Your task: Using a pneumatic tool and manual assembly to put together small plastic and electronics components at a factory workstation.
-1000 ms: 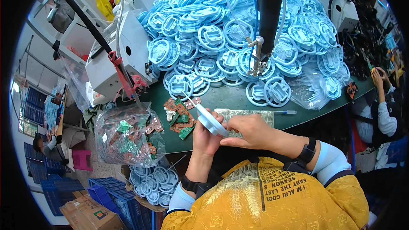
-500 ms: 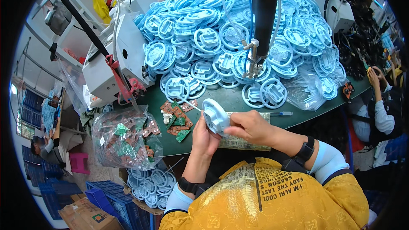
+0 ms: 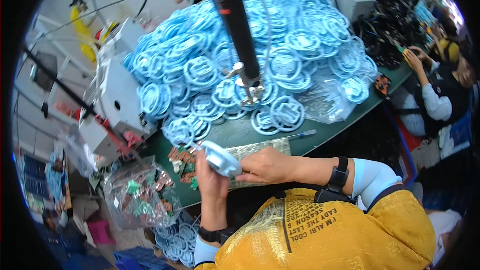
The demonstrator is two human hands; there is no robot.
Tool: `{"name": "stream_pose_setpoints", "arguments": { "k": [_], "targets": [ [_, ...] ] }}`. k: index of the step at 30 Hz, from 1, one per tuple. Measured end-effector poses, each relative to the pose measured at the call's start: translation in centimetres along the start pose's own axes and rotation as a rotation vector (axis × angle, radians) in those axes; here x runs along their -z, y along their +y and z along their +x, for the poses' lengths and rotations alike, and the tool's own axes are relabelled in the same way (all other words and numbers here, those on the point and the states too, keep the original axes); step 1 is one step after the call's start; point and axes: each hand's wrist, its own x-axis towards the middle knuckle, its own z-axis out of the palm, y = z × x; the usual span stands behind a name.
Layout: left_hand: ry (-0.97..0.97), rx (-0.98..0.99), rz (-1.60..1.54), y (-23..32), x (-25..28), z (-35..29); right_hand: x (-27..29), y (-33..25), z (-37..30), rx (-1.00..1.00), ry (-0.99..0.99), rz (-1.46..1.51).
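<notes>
A light-blue round plastic part (image 3: 220,159) with a raised rim is tilted above the near edge of the bench. My left hand (image 3: 212,182) grips it from below and the left, fingers wrapped at its edge. A thin pale rod or wire shows just past its upper left edge. At the part's right edge is my right hand (image 3: 265,165), its fingers curled and the thumb stretched toward the part. Whatever is between those fingers is hidden. Small brown and green circuit boards (image 3: 187,157) lie behind my left hand.
A large heap of blue parts (image 3: 200,70) covers the bench's back. A black cylindrical tool (image 3: 235,25) hangs over it. A clear bag of circuit boards (image 3: 140,195) stands left. A patterned mat (image 3: 272,146) and thin pen-like tool (image 3: 302,134) lie ahead. Another person (image 3: 435,95) works at right.
The view has swung, shifting the bench and heap leftward in the picture. The blue part has tipped from nearly upright to a flatter tilt. Both hands remain at it.
</notes>
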Motion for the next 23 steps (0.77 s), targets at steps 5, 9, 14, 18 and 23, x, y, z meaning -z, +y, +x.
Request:
{"name": "stream_pose_setpoints", "arguments": {
  "k": [5,9,14,18,23],
  "targets": [
    [-0.383,-0.069,0.794,4.9,-0.3,-0.2,2.8,2.2,-4.8,-0.283,-0.253,-0.119],
    [-0.783,-0.037,1.465,4.0,-1.8,1.6,4.0,3.2,-8.3,-0.529,-0.065,-0.103],
    [-0.906,-0.107,1.645,1.2,-3.6,2.6,5.8,0.8,-8.9,-0.490,-0.170,-0.058],
    [-1.101,-0.050,1.701,0.7,-2.9,2.5,6.7,0.0,-8.7,-0.383,-0.096,-0.063],
    [-1.051,0.146,1.895,3.3,-3.0,1.8,7.8,0.5,-11.6,-0.397,0.105,-0.196]
  ]
}}
